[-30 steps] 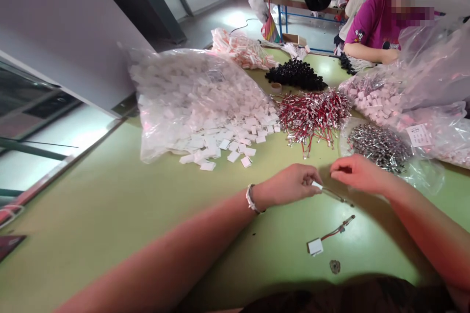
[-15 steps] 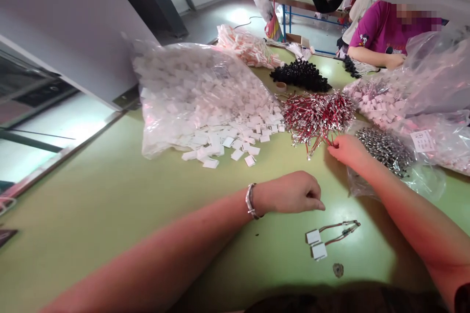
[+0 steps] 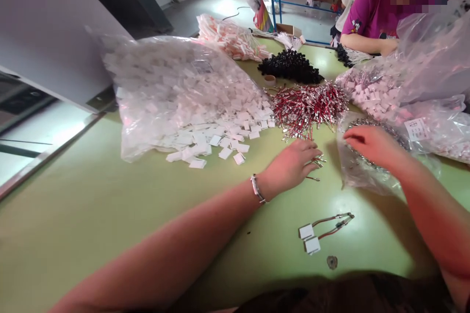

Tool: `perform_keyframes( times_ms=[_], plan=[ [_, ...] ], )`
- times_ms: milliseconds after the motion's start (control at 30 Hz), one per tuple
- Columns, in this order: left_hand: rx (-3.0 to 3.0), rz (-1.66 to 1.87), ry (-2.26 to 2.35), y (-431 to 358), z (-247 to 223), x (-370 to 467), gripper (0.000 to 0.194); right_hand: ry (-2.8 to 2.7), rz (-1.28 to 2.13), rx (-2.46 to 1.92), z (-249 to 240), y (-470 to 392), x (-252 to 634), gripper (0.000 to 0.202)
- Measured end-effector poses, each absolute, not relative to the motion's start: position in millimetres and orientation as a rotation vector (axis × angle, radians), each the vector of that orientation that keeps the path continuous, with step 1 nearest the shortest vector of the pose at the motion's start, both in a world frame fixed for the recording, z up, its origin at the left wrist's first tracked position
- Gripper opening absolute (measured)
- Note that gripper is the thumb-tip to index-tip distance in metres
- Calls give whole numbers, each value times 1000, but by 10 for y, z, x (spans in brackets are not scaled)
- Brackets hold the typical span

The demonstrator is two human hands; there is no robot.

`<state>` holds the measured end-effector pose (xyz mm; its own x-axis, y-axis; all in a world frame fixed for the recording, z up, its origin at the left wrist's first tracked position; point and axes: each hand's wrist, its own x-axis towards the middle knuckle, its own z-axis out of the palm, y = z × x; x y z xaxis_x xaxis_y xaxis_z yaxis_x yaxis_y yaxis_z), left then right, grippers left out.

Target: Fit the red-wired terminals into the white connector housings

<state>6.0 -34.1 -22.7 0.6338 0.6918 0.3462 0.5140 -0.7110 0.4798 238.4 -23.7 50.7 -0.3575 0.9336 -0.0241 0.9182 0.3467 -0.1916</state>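
A heap of red wires (image 3: 312, 105) with silvery ends lies mid-table; I judge them light and bendy, best taken by the red middle. My left hand (image 3: 290, 164) curves over several loose ones; I cannot tell whether it grips. Nearer me lie two wires with white housings (image 3: 312, 245), probably stiff and light. The big clear bag (image 3: 165, 83) spills white pieces. A smaller plastic bag (image 3: 354, 178) bears metal parts under my right hand (image 3: 378, 144), fingers bent, grip unclear.
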Motion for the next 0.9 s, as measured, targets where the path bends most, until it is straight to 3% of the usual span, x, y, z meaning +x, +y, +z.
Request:
perform_keyframes(
  times_ms=[133, 300, 433, 567, 767, 900],
  plan=[
    [2536, 613, 1050, -300, -227, 98, 13, -2411, -179, -2137, 414, -163, 2696, 24],
    [2636, 550, 1095, -363, -206, 103, 26, -2513, -290, -2102, 157, -223, 2554, 26],
    [2507, 777, 1092, -372, -207, 64, 23, -2421, -272, -1977, 167, -275, 2552, 27],
    [2115, 1058, 1132, -356, -139, 29, 15, -2136, 61, -1796, 285, -316, 2617, 19],
    [1464, 867, 1186, -405, 29, 40, 13, -1648, 1177, -1470, 319, -475, 2265, 10],
    [1413, 807, 1155, -447, 70, 45, 21, -1459, 1288, -1314, 219, -563, 1989, 13]
  ],
)
